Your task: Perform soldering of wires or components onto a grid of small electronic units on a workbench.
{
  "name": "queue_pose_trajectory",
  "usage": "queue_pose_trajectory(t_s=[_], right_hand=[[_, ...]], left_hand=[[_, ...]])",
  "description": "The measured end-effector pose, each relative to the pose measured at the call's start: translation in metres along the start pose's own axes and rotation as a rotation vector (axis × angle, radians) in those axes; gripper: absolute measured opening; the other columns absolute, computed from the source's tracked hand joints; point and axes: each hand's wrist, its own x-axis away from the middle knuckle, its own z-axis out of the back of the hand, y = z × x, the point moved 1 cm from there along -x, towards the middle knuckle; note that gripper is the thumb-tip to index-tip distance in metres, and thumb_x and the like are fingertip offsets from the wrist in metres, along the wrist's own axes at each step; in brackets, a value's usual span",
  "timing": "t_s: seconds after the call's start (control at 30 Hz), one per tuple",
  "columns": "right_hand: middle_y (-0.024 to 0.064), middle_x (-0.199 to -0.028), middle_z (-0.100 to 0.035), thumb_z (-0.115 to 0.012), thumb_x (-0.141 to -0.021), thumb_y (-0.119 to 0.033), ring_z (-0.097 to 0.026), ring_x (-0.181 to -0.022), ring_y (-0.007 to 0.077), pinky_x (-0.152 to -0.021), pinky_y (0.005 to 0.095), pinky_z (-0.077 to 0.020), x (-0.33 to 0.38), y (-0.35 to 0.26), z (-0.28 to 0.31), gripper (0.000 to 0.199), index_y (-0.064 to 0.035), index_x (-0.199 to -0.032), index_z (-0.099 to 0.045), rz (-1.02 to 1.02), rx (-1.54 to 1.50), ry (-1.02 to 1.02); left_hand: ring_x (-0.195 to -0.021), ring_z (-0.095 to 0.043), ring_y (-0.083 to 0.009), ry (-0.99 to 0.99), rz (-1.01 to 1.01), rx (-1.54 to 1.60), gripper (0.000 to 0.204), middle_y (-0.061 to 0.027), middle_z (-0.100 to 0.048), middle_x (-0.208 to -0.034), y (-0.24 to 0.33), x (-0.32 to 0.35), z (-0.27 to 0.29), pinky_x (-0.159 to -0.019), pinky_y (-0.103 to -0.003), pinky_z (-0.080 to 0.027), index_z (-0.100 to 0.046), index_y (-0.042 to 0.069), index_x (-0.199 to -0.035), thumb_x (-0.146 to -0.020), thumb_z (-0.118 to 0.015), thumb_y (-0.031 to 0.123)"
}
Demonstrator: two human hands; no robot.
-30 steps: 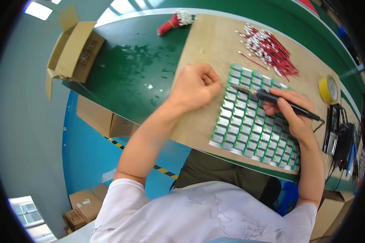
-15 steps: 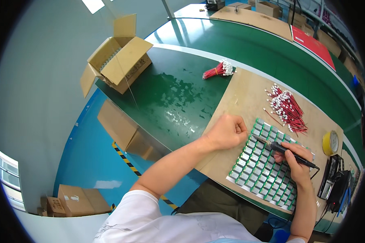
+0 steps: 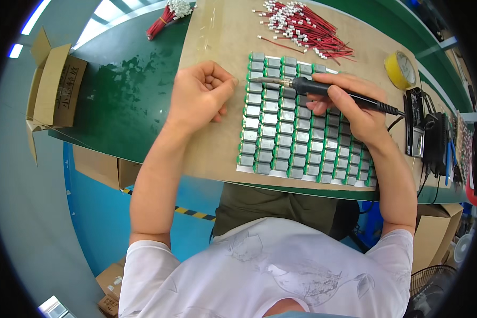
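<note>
Fingers (image 3: pixel 340 94) of the right hand (image 3: pixel 355 108) wrap a black soldering iron (image 3: pixel 323 88), pinching its grip pen-fashion; its metal tip points toward nine o'clock and rests on the upper left part of a grid of small grey-and-green components (image 3: pixel 297 130). That grid sits on a pale wooden board (image 3: pixel 217 153) at the centre of the view, laid out in about ten columns; the exact count of pieces cannot be told, since the hand covers some. At nine o'clock from the iron's tip, the left hand (image 3: pixel 199 95) is curled into a loose fist, knuckles resting on the board just beside the grid, holding nothing visible. At twelve o'clock lies one loose heap of red wires with white ends (image 3: pixel 302 24); at eleven o'clock, one tied bundle of red wires (image 3: pixel 167 13). One yellow tape roll (image 3: pixel 400 69) lies at two o'clock. One open cardboard box (image 3: pixel 50 87) stands at nine o'clock on the green bench (image 3: pixel 122 106).
</note>
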Motion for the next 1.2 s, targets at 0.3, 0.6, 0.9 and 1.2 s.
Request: queue_pose_trajectory(t_s=[0.3,0.6,0.9,1.2], right_hand=[[0.0141,-0.091,-0.079,-0.065,-0.102,-0.002,-0.078,-0.082,0.0179,-0.078,0.0296,-0.0623,-0.0007,0.0015,-0.0005,0.025,0.0064,-0.123,-0.076,0.043,0.024,-0.024],[0.0145,-0.093,-0.078,-0.066,-0.102,-0.003,-0.078,-0.083,0.0172,-0.077,0.0282,-0.0622,-0.0028,-0.0012,0.0002,0.025,0.005,-0.123,-0.077,0.075,0.089,-0.071],[0.0146,-0.094,-0.079,-0.067,-0.102,-0.004,-0.078,-0.082,0.0168,-0.076,0.0284,-0.0622,-0.0032,-0.0014,0.0,0.025,0.0041,-0.123,-0.078,0.056,0.09,-0.077],[0.0143,-0.093,-0.079,-0.068,-0.102,-0.004,-0.078,-0.083,0.0163,-0.076,0.0283,-0.0619,-0.0029,-0.0009,0.0005,0.025,0.0041,-0.123,-0.078,0.073,0.097,-0.08]], left_hand=[[-0.052,-0.062,-0.0065,-0.062,-0.026,-0.029,0.008,-0.0024,-0.066,-0.067,-0.0003,0.0002,0.002,-0.043,-0.023,-0.046,-0.069,-0.002,-0.086,-0.09,-0.073,0.004],[-0.053,-0.06,-0.0062,-0.064,-0.021,-0.046,0.006,-0.0025,-0.066,-0.066,-0.001,0.0,0.0012,-0.044,-0.023,-0.046,-0.07,-0.002,-0.084,-0.087,-0.071,0.003],[-0.053,-0.06,-0.0057,-0.059,-0.028,-0.058,0.006,-0.0023,-0.065,-0.066,-0.0006,0.0003,0.0004,-0.044,-0.023,-0.046,-0.07,-0.002,-0.083,-0.086,-0.071,0.002],[-0.053,-0.06,-0.0057,-0.055,-0.028,-0.074,0.006,-0.0024,-0.065,-0.066,-0.0009,0.0006,-0.0001,-0.044,-0.023,-0.046,-0.07,-0.003,-0.083,-0.086,-0.071,0.002]])
